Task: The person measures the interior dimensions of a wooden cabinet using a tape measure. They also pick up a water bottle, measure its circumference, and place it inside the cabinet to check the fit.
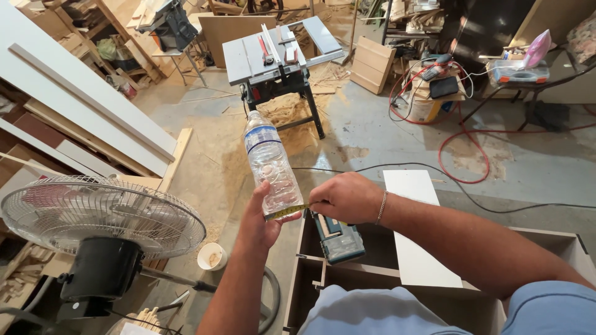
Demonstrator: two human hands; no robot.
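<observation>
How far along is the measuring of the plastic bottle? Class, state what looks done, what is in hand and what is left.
Done: the left hand holds the plastic bottle upright, and the yellow tape is already pulled out across its lower part. In hand: the right hand pinches the tape against the bottle. Left: the tape covers only the near side, so wrapping it fully round probably remains.

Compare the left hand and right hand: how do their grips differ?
The left hand wraps around the base of the clear plastic water bottle, holding it upright; the right hand pinches the end of a yellow tape measure between its fingertips. The left hand has its palm side on the bottle; the right hand shows its back to the camera. The right wrist wears a bracelet; the left is bare. Both meet at the bottle's lower part.
</observation>
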